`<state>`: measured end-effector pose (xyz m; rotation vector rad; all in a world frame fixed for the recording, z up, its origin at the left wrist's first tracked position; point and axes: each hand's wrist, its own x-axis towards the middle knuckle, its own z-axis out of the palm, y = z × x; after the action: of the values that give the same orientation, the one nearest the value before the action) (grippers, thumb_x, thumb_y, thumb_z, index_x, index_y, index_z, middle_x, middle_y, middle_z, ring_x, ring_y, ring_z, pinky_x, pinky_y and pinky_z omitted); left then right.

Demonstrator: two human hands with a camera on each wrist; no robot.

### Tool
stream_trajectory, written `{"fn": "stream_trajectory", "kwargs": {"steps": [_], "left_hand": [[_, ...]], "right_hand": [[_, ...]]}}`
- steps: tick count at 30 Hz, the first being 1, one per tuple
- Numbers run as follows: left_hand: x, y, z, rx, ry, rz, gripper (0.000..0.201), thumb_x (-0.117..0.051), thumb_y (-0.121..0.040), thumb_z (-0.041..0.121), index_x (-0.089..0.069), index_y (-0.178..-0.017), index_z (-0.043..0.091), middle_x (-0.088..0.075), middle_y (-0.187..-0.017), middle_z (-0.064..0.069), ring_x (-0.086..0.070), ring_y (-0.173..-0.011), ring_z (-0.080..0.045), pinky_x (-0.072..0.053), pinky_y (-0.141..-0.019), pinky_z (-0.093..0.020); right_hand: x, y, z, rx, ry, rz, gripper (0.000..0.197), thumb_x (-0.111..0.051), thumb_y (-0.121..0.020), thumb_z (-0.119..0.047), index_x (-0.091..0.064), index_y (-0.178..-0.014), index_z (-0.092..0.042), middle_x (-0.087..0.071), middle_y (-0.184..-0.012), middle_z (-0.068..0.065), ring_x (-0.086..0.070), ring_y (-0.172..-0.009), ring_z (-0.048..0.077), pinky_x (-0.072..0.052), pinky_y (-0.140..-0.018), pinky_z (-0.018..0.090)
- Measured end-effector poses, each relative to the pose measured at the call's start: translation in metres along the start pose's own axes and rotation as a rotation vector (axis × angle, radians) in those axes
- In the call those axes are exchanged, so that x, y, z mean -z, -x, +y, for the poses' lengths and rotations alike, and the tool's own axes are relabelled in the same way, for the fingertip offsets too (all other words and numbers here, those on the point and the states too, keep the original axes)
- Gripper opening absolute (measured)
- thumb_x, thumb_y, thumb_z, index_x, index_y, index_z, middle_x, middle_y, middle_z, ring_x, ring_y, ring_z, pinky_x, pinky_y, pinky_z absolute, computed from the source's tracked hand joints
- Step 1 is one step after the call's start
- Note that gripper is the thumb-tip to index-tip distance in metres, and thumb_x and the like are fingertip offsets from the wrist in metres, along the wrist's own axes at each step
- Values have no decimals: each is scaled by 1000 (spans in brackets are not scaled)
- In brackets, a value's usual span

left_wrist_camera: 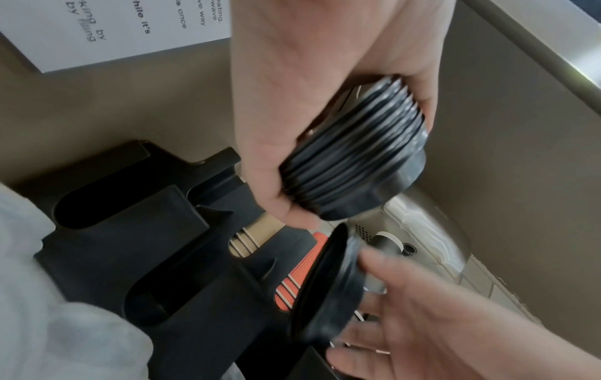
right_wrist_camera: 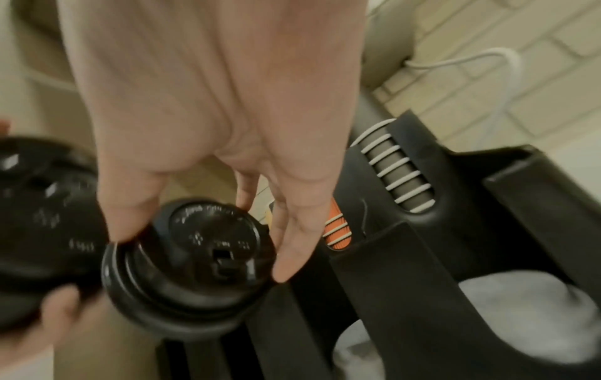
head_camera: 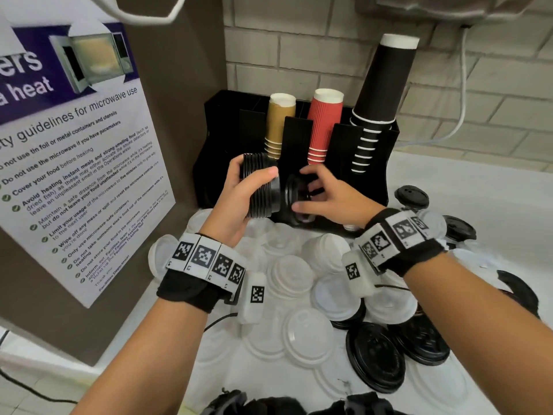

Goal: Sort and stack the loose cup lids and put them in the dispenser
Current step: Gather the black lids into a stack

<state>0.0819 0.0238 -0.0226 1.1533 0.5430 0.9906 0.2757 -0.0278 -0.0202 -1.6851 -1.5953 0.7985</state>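
Note:
My left hand (head_camera: 254, 170) grips a sideways stack of several black lids (head_camera: 261, 187) in front of the black dispenser (head_camera: 371, 175). Right beside it, my right hand (head_camera: 300, 189) pinches a black lid (head_camera: 291, 196) by its rim between thumb and fingers, a small gap away from the end of the stack. The left wrist view shows the stack (left_wrist_camera: 357, 159) above the tilted lid (left_wrist_camera: 331, 288). In the right wrist view the lid (right_wrist_camera: 195, 257) shows its top with the sip hole, and the stack (right_wrist_camera: 42, 205) is at the left.
Loose white lids (head_camera: 293, 277) and black lids (head_camera: 377, 357) cover the counter below my wrists. The dispenser holds gold cups (head_camera: 279, 124), red cups (head_camera: 323, 124) and tall black cups (head_camera: 383, 85). A poster (head_camera: 74, 145) hangs on the left wall. One front slot holds white lids (right_wrist_camera: 520, 321).

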Motion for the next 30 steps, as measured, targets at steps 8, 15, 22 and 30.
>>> {"fn": "stream_trajectory", "kwargs": {"steps": [8,15,22,30], "left_hand": [[-23,3,-14,49,47,-40,53,-67,-77,35,-51,-126,21,-66,-109,-1,-68,-98,-17,-56,-71,-33],[-40,5,-21,112,14,-210,52,-70,-77,39,-56,-127,35,-62,-128,-9,-62,-117,-28,-52,-96,-51],[-56,8,-26,128,18,-282,38,-73,-70,45,-65,-108,48,-71,-112,4,-68,-107,-19,-57,-81,-37],[-70,15,-35,156,69,-257,56,-66,-79,33,-50,-132,31,-61,-127,-11,-64,-112,-30,-55,-86,-50]], "right_hand": [[-7,47,-11,83,-537,64,55,-72,-79,-22,-51,-129,-33,-58,-116,12,-65,-103,23,-56,-88,41],[4,65,-16,81,-456,112,56,-67,-86,-10,-48,-136,-26,-58,-124,14,-63,-110,27,-55,-89,46],[14,82,-14,85,-411,146,56,-67,-85,-7,-50,-134,-28,-60,-123,10,-65,-106,20,-56,-79,29],[16,94,-9,107,-404,208,57,-68,-84,-5,-48,-134,-23,-59,-120,9,-66,-100,16,-56,-80,30]]}}
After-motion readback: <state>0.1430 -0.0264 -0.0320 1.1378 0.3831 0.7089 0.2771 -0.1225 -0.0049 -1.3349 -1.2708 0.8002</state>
